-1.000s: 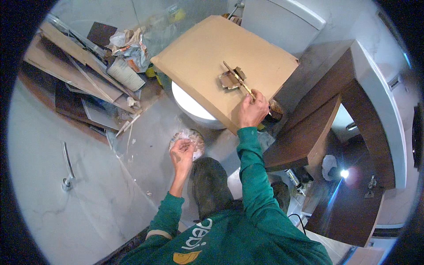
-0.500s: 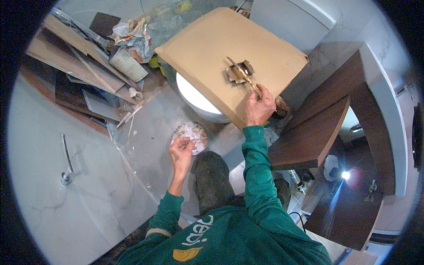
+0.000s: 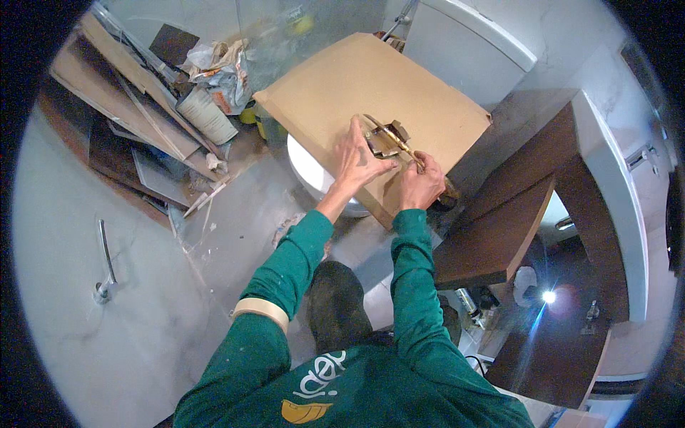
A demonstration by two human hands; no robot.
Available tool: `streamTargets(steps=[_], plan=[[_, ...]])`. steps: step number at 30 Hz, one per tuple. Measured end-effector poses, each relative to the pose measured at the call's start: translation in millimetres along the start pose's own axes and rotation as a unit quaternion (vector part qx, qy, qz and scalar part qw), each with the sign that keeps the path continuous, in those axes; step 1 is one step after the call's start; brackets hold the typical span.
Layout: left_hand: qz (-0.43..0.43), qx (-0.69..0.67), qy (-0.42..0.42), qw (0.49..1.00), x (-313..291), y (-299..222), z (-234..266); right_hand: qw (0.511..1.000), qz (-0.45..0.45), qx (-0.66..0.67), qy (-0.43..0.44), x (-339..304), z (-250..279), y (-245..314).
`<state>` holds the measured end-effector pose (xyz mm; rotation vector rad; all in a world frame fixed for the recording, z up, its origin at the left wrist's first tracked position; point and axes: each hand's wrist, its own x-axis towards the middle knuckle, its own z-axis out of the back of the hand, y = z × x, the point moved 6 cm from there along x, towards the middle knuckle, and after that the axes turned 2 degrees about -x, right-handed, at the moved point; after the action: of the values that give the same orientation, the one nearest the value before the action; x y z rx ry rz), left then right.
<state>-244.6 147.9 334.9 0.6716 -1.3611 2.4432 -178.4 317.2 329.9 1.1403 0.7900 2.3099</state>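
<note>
In my right hand (image 3: 422, 184) is a thin gold-coloured tool (image 3: 399, 140) with a curved, darker far end, gripped by its near end. The tool slants over a small dark box-like piece (image 3: 386, 152) with raised flaps, lying on a large sheet of cardboard (image 3: 321, 82). My left hand (image 3: 353, 160) is at the near left of that piece, its thumb and fingers around the edge. Whether anything small sits between those fingers is hidden. Below the left forearm, a round tub with whitish contents (image 3: 284, 227) shows only in part.
The cardboard covers a white toilet (image 3: 308, 167), with its cistern (image 3: 460, 50) behind. Boards (image 3: 118, 107), a bucket (image 3: 205, 114) and crumpled bags (image 3: 220, 71) crowd the far left. At right, a brown cabinet door (image 3: 492, 239) stands open beside a bright lamp (image 3: 549, 297).
My left hand has gone from the round tub up and right to the small dark piece on the cardboard. The right hand still holds the gold-coloured tool there.
</note>
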Motion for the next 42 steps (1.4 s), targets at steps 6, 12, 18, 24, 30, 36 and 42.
streamTargets(steps=[6,12,18,24,30,36,42], plan=[[0.068,-0.038,-0.008,0.997,1.9,8.5,-1.9,0.999,0.03,0.022,0.009,2.3,-7.4,2.8],[-0.007,-0.116,-0.061,0.991,-17.3,33.3,33.8,0.998,0.048,0.012,0.027,-1.9,-13.3,14.4],[0.307,-0.027,-0.146,0.94,35.6,166.9,100.0,0.998,0.048,-0.004,0.041,-2.9,-15.3,11.5],[0.364,-0.179,-0.12,0.906,83.4,208.6,70.4,0.997,0.063,0.014,0.052,-4.9,-14.8,16.5],[0.381,-0.181,-0.097,0.901,78.7,253.2,91.6,0.995,0.067,-0.013,0.075,-14.4,-17.9,23.3],[0.468,-0.19,-0.099,0.857,38.4,289.8,110.3,0.991,0.102,0.014,0.089,-30.5,-22.4,32.6],[0.399,-0.187,-0.116,0.89,36.6,231.9,124.5,0.989,0.088,0.037,0.116,-25.4,-18.2,37.0]])
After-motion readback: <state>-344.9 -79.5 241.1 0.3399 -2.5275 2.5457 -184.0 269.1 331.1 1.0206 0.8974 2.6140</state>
